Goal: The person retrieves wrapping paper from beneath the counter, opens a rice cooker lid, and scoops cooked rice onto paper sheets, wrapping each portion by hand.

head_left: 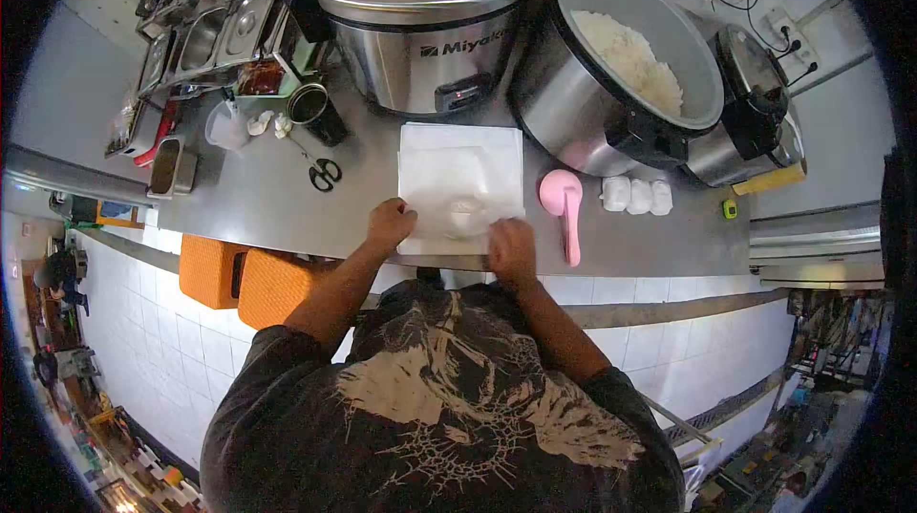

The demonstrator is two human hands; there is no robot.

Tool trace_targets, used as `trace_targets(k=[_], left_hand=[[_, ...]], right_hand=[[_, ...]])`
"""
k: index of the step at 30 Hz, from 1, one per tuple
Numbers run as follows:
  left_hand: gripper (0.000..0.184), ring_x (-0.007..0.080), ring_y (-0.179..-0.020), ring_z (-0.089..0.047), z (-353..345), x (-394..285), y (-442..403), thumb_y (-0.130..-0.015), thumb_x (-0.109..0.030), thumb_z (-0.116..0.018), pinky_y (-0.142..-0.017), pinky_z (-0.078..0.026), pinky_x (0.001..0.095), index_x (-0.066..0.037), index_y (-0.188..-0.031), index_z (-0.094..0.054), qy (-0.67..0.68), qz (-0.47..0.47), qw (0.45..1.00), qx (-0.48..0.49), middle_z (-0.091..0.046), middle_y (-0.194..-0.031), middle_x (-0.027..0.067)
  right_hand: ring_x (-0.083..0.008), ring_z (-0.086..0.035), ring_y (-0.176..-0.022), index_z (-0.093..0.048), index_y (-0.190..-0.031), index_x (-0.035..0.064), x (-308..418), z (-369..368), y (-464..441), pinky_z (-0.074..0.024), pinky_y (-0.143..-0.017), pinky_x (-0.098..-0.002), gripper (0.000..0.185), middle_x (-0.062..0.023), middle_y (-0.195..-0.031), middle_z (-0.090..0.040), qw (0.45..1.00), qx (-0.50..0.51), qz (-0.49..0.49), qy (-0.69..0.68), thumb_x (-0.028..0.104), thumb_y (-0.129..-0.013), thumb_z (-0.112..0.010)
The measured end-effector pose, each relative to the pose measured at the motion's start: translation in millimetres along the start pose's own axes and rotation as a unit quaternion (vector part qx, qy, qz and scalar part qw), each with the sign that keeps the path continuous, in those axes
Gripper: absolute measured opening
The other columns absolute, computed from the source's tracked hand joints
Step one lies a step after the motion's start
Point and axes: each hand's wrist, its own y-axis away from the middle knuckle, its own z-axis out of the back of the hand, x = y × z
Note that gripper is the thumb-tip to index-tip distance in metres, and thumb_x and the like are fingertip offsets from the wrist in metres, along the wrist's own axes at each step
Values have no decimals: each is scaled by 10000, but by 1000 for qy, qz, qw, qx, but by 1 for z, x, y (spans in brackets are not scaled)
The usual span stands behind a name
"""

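A stack of white paper [461,142] lies on the steel counter in front of me. Near its front edge sits a small white mound [466,216], rice or a wrapped portion; I cannot tell which. My left hand [391,224] is closed at the paper's left edge, fingertips pinching the sheet. On the right edge my right hand [512,249] is curled closed over the paper, slightly blurred. A pink rice scoop [562,194] lies just right of the paper. Beyond it, small white wrapped packets [636,195] stand in a row.
A closed rice cooker [420,59] stands behind the paper; an open rice cooker [597,97] holding cooked rice [626,59] is to its right. Scissors [324,174], a dark cup [317,114] and metal trays [203,39] are at left. Orange stools [277,286] stand below the counter.
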Motion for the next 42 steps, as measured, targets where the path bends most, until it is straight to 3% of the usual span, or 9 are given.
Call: trace_targets(k=[5,8,15,21,27,30,33,39,42], left_hand=[[304,372,-929,-652,10,-35,-41,-798,-225,-589,-868,-515,470,-42,-1024,-678,-57,-92,991,-83,-675,-927,190],[346,358,-1073,-594,5,-51,-87,-822,-185,-595,-925,-494,474,-57,-1141,-636,-59,-291,942,-157,-619,-1128,181],[291,333,-1177,-528,0,-82,-128,-883,-139,-588,-943,-478,529,-72,-1165,-610,-407,-266,873,23,-548,-1211,130],[275,312,-1041,-611,46,-89,-92,-872,-69,-628,-925,-473,467,-76,-1145,-596,-126,-356,917,125,-654,-1008,132],[309,340,-936,-631,63,-88,-36,-892,-67,-632,-870,-497,442,-73,-1195,-568,-104,-470,873,82,-666,-974,119],[369,336,-904,-650,53,-73,-44,-889,-73,-642,-829,-520,448,-86,-1246,-551,-83,-465,880,38,-666,-948,116],[309,337,-975,-639,49,-71,-50,-871,-85,-675,-862,-504,439,-86,-1172,-603,17,-297,954,34,-681,-996,110],[195,327,-953,-678,17,-19,-101,-850,-161,-731,-851,-527,413,-69,-1019,-697,73,-283,956,-15,-709,-991,143],[176,330,-946,-681,20,-23,-99,-860,-187,-726,-847,-527,403,-55,-974,-708,37,-271,961,-44,-708,-962,153]], right_hand=[[-356,-404,-1368,-456,-1414,4,30,-12,-3,-288,-1170,-485,588,-188,-1484,-419,984,142,65,82,216,-891,-619],[-340,-377,-1402,-413,-1455,10,37,-10,-8,-269,-1180,-497,626,-171,-1531,-379,983,166,29,75,231,-902,-609],[-307,-385,-1392,-441,-1443,56,47,0,-11,-249,-1173,-542,591,-128,-1517,-408,980,170,-1,103,252,-911,-606],[-347,-374,-1390,-493,-1409,71,46,3,-26,-257,-1172,-539,569,-137,-1475,-441,991,114,1,67,222,-881,-643],[-399,-389,-1363,-475,-1428,68,8,28,-123,-308,-1148,-516,688,-181,-1451,-459,997,26,42,61,103,-786,-718],[-352,-552,-1177,-450,-1429,53,-44,13,-154,-439,-1014,-433,792,-160,-1256,-592,985,169,-9,23,153,-728,-804],[-325,-624,-1111,-554,-1350,65,-77,20,-167,-490,-949,-414,705,-176,-1161,-677,921,352,-131,-106,228,-722,-830],[-235,-664,-840,-713,-888,28,-112,27,-147,-506,-781,-371,279,-142,-892,-718,895,321,-149,-271,249,-755,-819],[-297,-676,-804,-687,-827,39,-102,27,-143,-515,-750,-428,157,-158,-868,-709,931,188,-195,-245,175,-788,-755]])
